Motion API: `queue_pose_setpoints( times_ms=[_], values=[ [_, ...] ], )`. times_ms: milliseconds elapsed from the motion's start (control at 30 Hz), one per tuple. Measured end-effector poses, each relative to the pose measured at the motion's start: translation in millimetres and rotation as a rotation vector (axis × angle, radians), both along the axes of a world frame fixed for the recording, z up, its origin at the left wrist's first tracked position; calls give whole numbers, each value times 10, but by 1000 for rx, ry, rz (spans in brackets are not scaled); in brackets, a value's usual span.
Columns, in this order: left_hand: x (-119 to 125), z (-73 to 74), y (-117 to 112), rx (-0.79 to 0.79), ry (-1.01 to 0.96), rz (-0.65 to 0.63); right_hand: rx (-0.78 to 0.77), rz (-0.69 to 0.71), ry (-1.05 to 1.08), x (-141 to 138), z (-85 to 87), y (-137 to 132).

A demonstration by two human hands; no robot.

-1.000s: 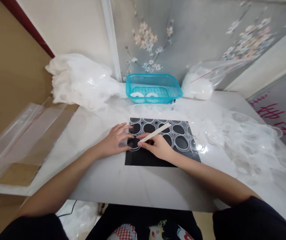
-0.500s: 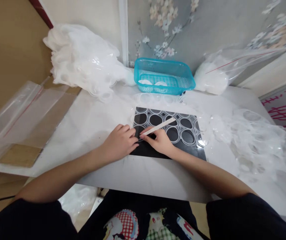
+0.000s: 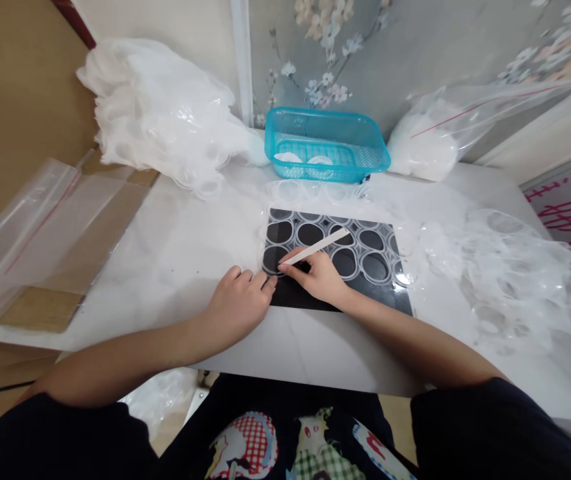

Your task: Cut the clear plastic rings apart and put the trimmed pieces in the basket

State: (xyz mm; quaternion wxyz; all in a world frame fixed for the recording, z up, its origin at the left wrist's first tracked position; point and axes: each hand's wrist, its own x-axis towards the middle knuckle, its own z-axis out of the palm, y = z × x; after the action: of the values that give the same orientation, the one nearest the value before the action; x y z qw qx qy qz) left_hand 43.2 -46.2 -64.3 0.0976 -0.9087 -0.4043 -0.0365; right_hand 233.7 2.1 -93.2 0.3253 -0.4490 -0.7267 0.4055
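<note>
A black mat (image 3: pixel 305 300) lies on the white table (image 3: pixel 190 253), covered by a clear plastic sheet punched with round rings (image 3: pixel 360 250). My right hand (image 3: pixel 318 277) grips a flat pale stick (image 3: pixel 318 246) like a pen, its tip down at the ring nearest the mat's left corner. My left hand (image 3: pixel 238 307) rests at the mat's left front edge, fingers curled and pressed together, fingertips touching the sheet beside the stick's tip. Whether it pinches anything is hidden.
A turquoise basket (image 3: pixel 326 145) with two white rings stands at the back. A heap of clear plastic sheets (image 3: pixel 160 117) sits back left, a zip bag of white pieces (image 3: pixel 428 147) back right, loose punched film (image 3: pixel 505 267) at right, empty zip bags on cardboard (image 3: pixel 40 227) at left.
My left hand has slid back toward me and curled, from lying spread on the sheet to resting at the mat's front left edge. The right hand keeps the stick at the same ring.
</note>
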Motion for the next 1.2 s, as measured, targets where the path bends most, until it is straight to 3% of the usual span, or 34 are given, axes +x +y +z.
queue_pose_setpoints(
  times_ms=[233,900,1200],
  values=[
    [-15,-34,18,68,30,-9,33,17,-18,13,-7,-11],
    [1,-27,-2,7,91,3,31,-24,-41,24,5,-16],
    [25,-52,10,-30,93,-5,112,5,-48,22,10,-36]
  ],
)
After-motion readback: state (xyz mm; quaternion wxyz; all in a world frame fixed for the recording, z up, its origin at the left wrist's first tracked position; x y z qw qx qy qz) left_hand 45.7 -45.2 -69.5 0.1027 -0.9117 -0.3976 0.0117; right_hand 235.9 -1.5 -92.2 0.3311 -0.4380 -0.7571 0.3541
